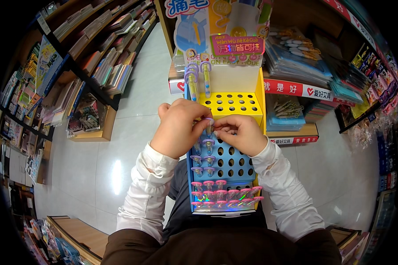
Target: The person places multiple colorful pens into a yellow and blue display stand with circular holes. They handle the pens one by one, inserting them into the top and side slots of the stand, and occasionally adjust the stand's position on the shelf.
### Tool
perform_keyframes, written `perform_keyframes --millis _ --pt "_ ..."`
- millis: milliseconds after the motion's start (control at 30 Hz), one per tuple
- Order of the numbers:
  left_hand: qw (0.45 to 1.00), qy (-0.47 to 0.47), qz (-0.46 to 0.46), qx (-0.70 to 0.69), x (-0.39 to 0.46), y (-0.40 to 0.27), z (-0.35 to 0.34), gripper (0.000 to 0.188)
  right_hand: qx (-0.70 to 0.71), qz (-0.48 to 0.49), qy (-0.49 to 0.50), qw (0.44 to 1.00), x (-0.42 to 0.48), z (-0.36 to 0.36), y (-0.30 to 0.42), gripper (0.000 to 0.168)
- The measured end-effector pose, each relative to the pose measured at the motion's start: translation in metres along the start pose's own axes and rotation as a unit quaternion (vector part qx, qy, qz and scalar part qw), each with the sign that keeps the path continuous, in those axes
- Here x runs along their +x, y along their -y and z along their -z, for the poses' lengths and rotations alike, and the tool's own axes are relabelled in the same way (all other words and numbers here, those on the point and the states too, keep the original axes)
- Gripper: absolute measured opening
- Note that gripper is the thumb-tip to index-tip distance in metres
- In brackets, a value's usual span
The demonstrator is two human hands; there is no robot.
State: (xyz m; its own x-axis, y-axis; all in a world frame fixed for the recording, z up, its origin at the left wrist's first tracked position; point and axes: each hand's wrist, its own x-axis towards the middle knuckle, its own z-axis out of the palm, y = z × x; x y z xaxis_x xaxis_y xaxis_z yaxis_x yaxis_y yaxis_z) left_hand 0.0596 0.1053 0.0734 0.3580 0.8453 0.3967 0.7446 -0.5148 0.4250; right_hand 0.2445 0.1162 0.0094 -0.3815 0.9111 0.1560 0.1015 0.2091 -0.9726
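A cardboard pen display box (261, 99) stands before me, stepped into yellow, blue and pink-pen tiers with round holes. At the left of the blue tier (230, 175), my left hand (180, 129) pinches the purple ring top of a clear-barrelled pen (209, 131). From the other side, my right hand (240, 134) has its thumb and fingertips at that pen's barrel; the exact grip is partly hidden. Purple-topped pens (209, 160) fill holes in the two left columns below. Pink-topped pens (221, 195) sit in rows on the lowest tier.
Taller purple-ringed pens (193, 82) stand at the left of the yellow tier (230, 101). A printed header card (219, 33) rises behind. Bookshelves (99, 59) line the left; a wooden shelf (293, 134) with packaged stationery (295, 63) is at the right. Tiled floor (136, 132) lies between.
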Motion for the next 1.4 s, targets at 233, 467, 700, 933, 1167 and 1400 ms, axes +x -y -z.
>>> perform_keyframes --millis 233,467,700,933,1167,1400 --pt "1.000 0.024 -0.002 -0.006 0.000 -0.003 0.007 0.015 -0.002 0.012 -0.004 1.000 -0.003 0.002 -0.003 0.020" --pt "0.973 -0.210 -0.032 -0.090 0.019 0.024 0.010 0.023 -0.002 0.004 -0.035 0.999 -0.013 0.006 0.009 0.020" --pt "0.982 -0.164 0.051 -0.077 0.040 0.024 0.003 0.025 0.061 0.004 -0.041 0.997 -0.018 0.008 0.006 0.021" --pt "0.980 -0.155 0.052 -0.114 0.047 0.026 0.005 0.020 0.041 0.007 -0.062 0.997 -0.022 0.010 0.007 0.018" --pt "0.955 -0.245 -0.053 -0.162 0.035 -0.011 0.039 0.022 0.055 -0.006 -0.070 0.996 -0.032 0.014 0.014 0.018" --pt "0.968 -0.141 -0.138 -0.154 -0.008 -0.050 0.029 0.020 0.138 0.076 -0.173 0.972 -0.050 0.025 0.018 0.016"
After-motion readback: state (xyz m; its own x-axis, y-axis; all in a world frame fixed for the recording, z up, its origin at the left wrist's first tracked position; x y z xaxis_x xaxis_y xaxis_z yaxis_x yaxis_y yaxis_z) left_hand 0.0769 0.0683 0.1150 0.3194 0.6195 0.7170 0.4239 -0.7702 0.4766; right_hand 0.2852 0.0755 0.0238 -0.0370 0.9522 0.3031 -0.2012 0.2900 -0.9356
